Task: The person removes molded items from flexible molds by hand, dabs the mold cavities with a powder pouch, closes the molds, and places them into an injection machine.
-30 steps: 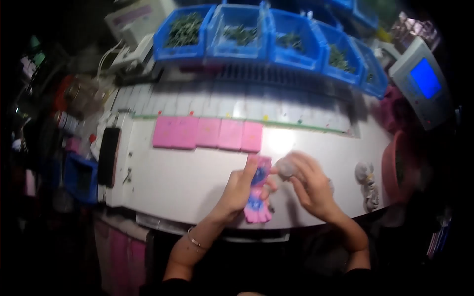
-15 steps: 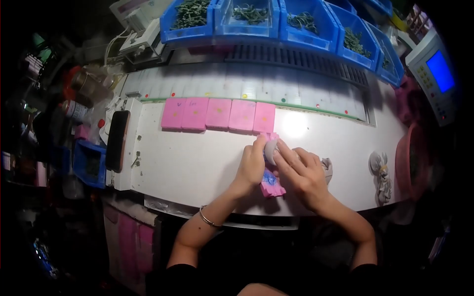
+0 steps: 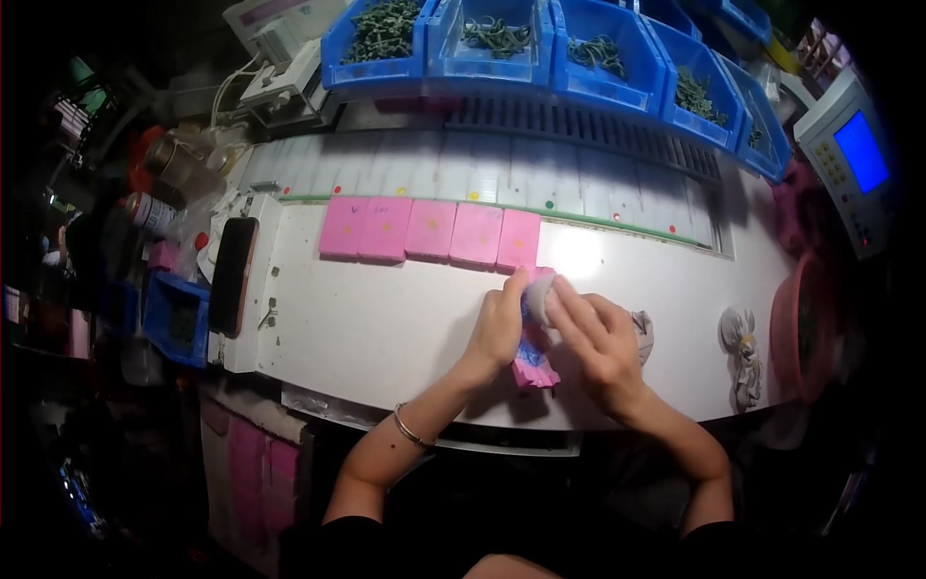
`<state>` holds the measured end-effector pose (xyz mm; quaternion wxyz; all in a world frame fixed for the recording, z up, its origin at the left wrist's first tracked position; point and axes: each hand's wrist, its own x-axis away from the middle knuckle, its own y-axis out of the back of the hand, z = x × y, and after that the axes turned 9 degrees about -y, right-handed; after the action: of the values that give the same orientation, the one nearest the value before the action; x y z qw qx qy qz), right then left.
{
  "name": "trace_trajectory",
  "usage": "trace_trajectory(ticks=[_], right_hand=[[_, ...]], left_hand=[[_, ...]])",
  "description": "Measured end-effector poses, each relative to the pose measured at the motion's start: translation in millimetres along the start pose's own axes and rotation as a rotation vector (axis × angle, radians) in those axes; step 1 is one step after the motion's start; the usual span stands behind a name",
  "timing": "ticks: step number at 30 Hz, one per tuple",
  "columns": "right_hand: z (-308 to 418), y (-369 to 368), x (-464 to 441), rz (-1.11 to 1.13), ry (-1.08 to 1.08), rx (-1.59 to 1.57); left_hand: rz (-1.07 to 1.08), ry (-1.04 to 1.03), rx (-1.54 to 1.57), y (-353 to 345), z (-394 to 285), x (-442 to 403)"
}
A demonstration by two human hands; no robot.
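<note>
A pink rubber mould (image 3: pixel 535 372) with a blue inner face and wavy edges is held near the front edge of the white bench. My left hand (image 3: pixel 497 328) grips its left side, thumb near the top. In the fingers of my right hand (image 3: pixel 603 352) is a rounded grey-white cloth pad (image 3: pixel 541 299), lying over the mould's upper part; the fingers hide some of it. Behind my hands, several closed pink mould blocks (image 3: pixel 431 230) stand in a row, some with pen marks. A crumpled grey cloth (image 3: pixel 642 336) lies just right of my right hand.
Blue bins (image 3: pixel 497 63) with green pieces line the back. A phone (image 3: pixel 234 275) lies at the left, a tied cloth bundle (image 3: pixel 744 357) and a pink basin (image 3: pixel 799 328) at the right. A device with a blue screen (image 3: pixel 861 151) stands at far right.
The cloth pad and my right hand have shifted slightly right and down, showing more of the blue face. My left hand keeps its hold; the whole view has tilted slightly.
</note>
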<state>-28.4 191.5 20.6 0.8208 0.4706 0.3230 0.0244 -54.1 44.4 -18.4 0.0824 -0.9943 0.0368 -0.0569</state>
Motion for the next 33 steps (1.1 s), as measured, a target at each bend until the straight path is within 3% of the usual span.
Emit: trace_trajectory(ticks=[1,2,4,7,9,11,13,16,18,20,23,25,26,27,28,30,33], right_hand=[[1,-1,0,0.036,0.059,0.096],[2,-1,0,0.070,0.116,0.192],[2,0,-4,0.081,0.114,0.190],[3,6,-7,0.145,0.098,0.125],[1,5,-7,0.013,0.111,0.126],[0,0,-6,0.051,0.149,0.159],[-1,0,-6,0.084,0.180,0.198],[-2,6,-7,0.101,0.208,0.168],[-2,7,-7,0.007,0.296,0.183],[-2,5,-7,0.069,0.267,0.164],[-1,9,-6,0.139,0.229,0.124],[1,16,-6,0.155,0.232,0.096],[4,20,-4,0.141,0.101,-0.052],[7,22,-1,0.126,-0.031,-0.199],[9,20,5,0.128,-0.029,-0.202],[14,14,20,0.282,0.025,-0.094],[17,30,12,0.371,-0.056,-0.169]], left_hand=[[-0.073,-0.227,-0.087,-4,-3,-2],[-0.073,-0.227,-0.088,-2,-7,-1],[0.048,0.132,0.146,2,-22,4],[0.055,0.283,0.282,8,-18,3],[0.017,0.216,0.250,8,-8,1],[-0.012,0.153,0.215,7,-13,1],[0.022,0.287,0.333,5,-22,2],[0.131,0.301,0.437,13,-10,-3],[0.091,0.308,0.409,8,-14,0],[0.059,0.326,0.374,7,-13,2],[0.107,0.239,0.308,14,-3,5],[0.138,-0.200,-0.112,17,-4,8],[0.128,-0.198,-0.111,17,-7,8],[0.029,-0.336,-0.138,15,-12,9],[-0.067,-0.474,-0.167,11,-21,11],[-0.076,-0.430,-0.157,6,-34,16],[-0.018,-0.284,-0.089,9,-24,16]])
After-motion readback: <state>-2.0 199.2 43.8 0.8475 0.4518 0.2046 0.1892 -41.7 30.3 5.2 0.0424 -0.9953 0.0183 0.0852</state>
